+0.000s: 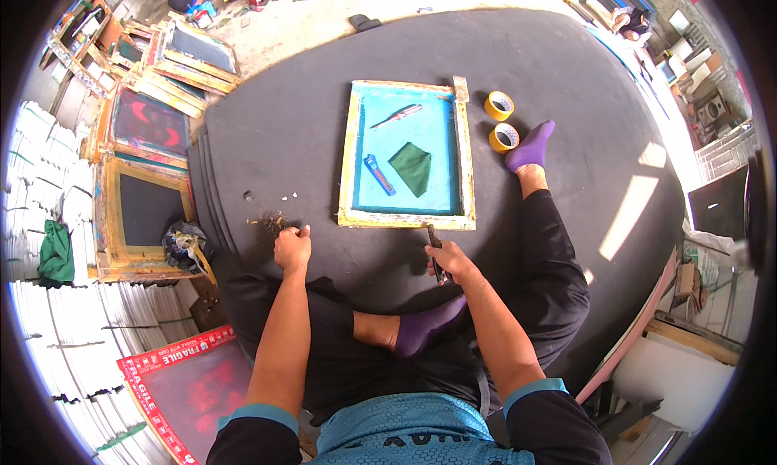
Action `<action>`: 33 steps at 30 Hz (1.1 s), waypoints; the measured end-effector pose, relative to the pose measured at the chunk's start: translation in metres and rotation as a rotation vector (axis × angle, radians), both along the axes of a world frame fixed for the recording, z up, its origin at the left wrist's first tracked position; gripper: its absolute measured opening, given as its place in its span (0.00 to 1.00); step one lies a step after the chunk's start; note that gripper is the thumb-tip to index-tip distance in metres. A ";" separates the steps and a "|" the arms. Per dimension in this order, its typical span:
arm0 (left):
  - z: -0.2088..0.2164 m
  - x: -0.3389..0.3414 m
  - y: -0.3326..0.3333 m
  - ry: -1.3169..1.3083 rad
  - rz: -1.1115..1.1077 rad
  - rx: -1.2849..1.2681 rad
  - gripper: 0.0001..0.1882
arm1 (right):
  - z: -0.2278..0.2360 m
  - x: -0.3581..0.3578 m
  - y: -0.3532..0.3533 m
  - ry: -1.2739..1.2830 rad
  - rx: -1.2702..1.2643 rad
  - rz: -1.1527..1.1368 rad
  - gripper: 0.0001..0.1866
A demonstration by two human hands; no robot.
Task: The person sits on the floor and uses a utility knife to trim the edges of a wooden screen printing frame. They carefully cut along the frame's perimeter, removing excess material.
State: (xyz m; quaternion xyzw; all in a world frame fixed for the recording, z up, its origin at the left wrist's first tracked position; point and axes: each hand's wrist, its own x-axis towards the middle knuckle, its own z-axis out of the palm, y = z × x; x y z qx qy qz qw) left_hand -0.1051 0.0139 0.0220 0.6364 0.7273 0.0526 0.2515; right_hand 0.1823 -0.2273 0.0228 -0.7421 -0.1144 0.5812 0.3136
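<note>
My left hand (292, 249) is closed beside a small heap of dark scraps (271, 220); what its fingers hold, if anything, is hidden. A slim dark hand tool (435, 240) is gripped in my right hand (453, 263), its upper end close to the near edge of a screen-printing frame (346, 161). That frame has a worn, taped rim and blue mesh. On the mesh lie a screwdriver (396, 116), a blue utility knife (379, 175) and a folded green cloth (411, 169). Two yellow tape rolls (498, 105) stand to the right of the frame.
I sit on a large black padded surface (283, 117), my purple-socked foot (531, 146) by the tape. Printing frames (146, 202) lean along the left, near a crumpled plastic bag (186, 246) and white stacks (44, 174). Another person (633, 21) is at far right.
</note>
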 end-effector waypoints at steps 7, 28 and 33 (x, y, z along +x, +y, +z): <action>-0.006 0.011 -0.013 -0.035 -0.093 0.081 0.21 | 0.005 -0.004 0.015 -0.031 0.000 -0.033 0.20; -0.014 0.044 -0.039 -0.265 -0.321 0.199 0.16 | 0.011 0.014 0.028 -0.279 -0.215 0.150 0.19; -0.031 0.044 -0.039 -0.274 -0.329 0.225 0.14 | 0.034 -0.002 0.032 -0.445 -0.286 0.210 0.23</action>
